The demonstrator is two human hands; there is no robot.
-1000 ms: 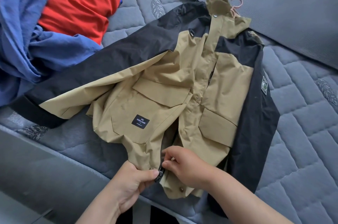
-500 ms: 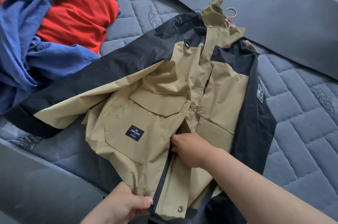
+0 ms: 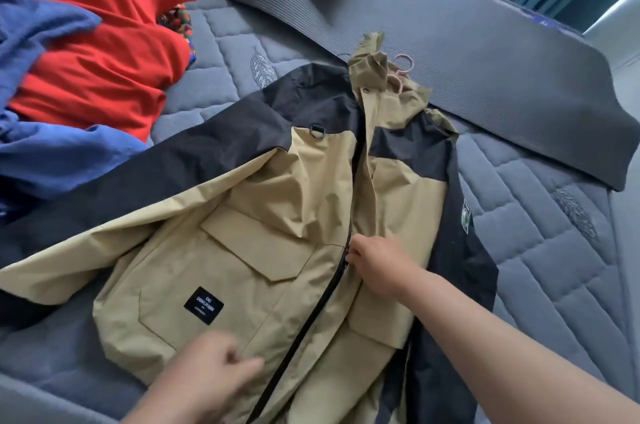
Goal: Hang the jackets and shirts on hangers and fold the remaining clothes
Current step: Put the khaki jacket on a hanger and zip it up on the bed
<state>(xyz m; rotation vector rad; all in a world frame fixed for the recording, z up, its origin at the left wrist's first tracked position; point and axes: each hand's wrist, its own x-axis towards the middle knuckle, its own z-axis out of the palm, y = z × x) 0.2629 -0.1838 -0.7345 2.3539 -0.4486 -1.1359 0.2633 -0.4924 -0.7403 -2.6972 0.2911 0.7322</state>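
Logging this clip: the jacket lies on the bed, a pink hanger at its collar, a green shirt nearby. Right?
Nearly. The shirt is red, not green; the head view shows it. The jacket does lie on the bed, with a pink hanger at its collar.

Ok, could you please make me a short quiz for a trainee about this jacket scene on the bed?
1. True or false: a pink hanger hook shows at the collar of the jacket.
2. Which clothes lie unfolded beside the jacket? A) a red garment and a blue garment B) white towels C) grey trousers
3. Fill in: the right hand pinches the jacket's ____.
Key: 1 true; 2 A; 3 zipper.
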